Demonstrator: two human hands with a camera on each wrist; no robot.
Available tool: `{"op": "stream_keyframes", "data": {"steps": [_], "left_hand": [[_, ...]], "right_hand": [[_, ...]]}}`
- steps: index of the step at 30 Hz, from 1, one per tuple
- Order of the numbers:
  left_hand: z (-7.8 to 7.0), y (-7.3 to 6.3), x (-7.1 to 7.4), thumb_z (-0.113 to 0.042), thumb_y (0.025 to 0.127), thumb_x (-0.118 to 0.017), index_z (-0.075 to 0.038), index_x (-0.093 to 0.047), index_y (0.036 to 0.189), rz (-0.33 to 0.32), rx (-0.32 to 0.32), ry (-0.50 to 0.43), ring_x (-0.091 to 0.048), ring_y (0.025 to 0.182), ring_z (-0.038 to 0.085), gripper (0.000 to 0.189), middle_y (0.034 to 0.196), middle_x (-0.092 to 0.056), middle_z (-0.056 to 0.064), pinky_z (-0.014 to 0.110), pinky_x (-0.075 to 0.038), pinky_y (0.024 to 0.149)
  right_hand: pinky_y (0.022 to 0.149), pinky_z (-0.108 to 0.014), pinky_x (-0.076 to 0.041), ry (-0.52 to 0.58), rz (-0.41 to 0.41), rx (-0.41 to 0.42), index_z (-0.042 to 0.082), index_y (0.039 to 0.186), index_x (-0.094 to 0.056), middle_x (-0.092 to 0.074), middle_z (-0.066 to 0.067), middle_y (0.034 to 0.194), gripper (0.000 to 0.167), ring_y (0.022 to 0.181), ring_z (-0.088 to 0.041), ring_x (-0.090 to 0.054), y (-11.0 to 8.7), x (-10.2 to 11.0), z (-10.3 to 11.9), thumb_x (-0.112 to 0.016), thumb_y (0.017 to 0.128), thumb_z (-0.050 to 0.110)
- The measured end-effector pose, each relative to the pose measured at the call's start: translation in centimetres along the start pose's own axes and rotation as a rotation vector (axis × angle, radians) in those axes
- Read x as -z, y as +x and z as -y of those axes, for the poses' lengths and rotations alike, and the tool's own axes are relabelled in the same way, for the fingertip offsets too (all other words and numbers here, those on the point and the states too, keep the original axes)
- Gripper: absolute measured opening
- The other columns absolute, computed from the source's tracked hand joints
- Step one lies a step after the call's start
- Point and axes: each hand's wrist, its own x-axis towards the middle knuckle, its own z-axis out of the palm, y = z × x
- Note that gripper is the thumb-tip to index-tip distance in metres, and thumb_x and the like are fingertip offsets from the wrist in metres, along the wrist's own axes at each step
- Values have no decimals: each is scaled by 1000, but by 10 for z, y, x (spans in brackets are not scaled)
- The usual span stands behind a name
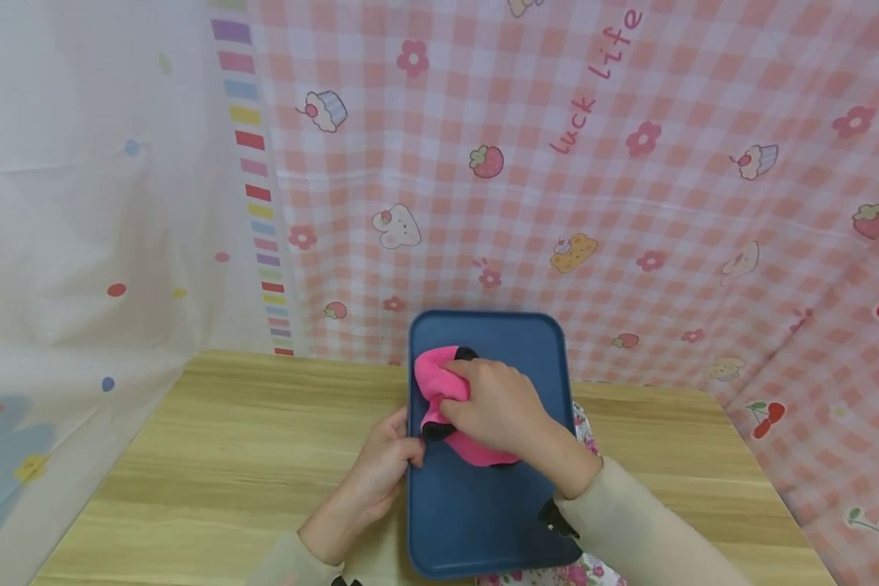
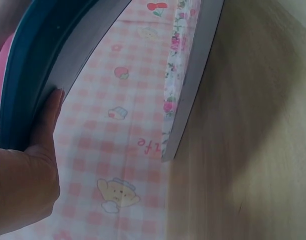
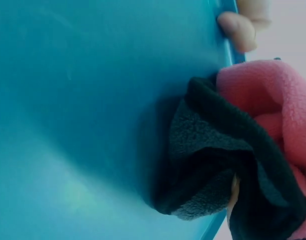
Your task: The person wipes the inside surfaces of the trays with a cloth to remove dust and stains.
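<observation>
A blue rectangular tray point(image 1: 476, 521) with a low raised rim is held up off the table. My left hand point(image 1: 377, 468) grips its left edge, thumb over the rim and fingers underneath; the left wrist view shows the tray's underside point(image 2: 85, 47) and those fingers against it. In my right hand point(image 1: 501, 407) is a bunched pink cloth point(image 1: 439, 378) with black edging, which lies against the tray's inner face near the left rim. The right wrist view shows the cloth's dark grey part point(image 3: 207, 200) close up, hiding most of the right fingers.
Beneath the tray, a flat floral-printed piece point(image 1: 582, 570) with a grey side lies on the wooden table point(image 1: 264, 439). A pink checked curtain point(image 1: 439, 187) hangs behind and at the right, a white one point(image 1: 80, 220) at the left.
</observation>
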Motion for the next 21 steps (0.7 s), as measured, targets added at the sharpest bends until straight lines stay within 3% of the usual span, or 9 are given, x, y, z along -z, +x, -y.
{"op": "stream_keyframes", "data": {"steps": [10, 21], "left_hand": [[1, -1, -1, 13, 62, -42, 9, -55, 134, 23, 0, 6, -65, 89, 17, 73, 108, -71, 10, 28, -52, 77], [0, -1, 0, 13, 63, -44, 9, -54, 138, 25, 11, 7, -66, 95, 19, 76, 120, -70, 15, 30, -53, 80]], "right_hand": [[51, -34, -39, -30, -16, -56, 8, 123, -71, -53, -3, 71, 35, 56, -20, -51, 21, 15, -5, -71, 92, 25], [54, -36, -41, -30, -30, -91, 11, 122, -72, -55, -3, 70, 33, 59, -20, -52, 17, 24, -23, -70, 92, 25]]}}
